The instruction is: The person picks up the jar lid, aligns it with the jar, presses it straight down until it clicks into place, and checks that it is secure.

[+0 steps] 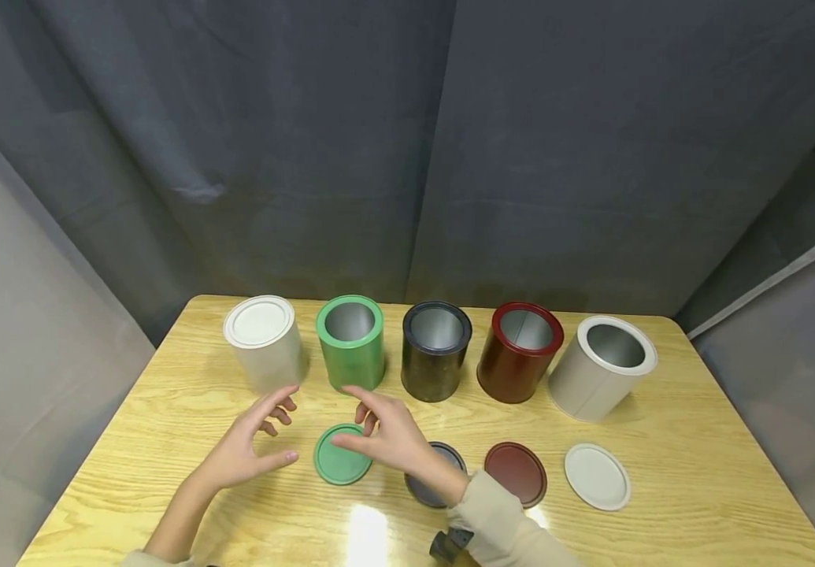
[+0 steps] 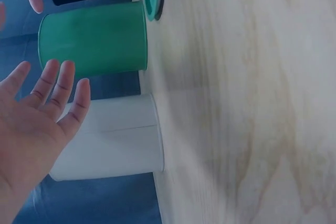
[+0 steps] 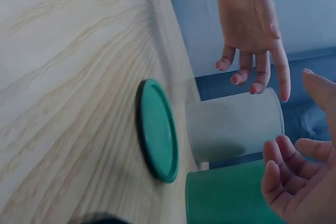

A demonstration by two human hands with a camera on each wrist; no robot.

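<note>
In the head view my left hand [image 1: 240, 449] hovers over the table in front of the white can [image 1: 272, 358], fingers loosely spread and holding nothing. That can has its white lid [image 1: 260, 321] on. My right hand [image 1: 389, 433] is also in the air, relaxed with nothing in it, overlapping the edge of the green lid [image 1: 336, 465] in this view. The green can [image 1: 353, 362] stands uncovered just beyond it. Both palms face each other across a gap. In the right wrist view the green lid [image 3: 160, 132] lies on the table, below the hands.
Further right stand an uncovered black can [image 1: 434, 366], dark red can [image 1: 513, 366] and off-white can [image 1: 587, 382]. In front lie a black lid [image 1: 450, 455], partly hidden by my right forearm, a dark red lid [image 1: 516, 472] and an off-white lid [image 1: 597, 476]. Grey curtains [image 1: 407, 157] surround the table.
</note>
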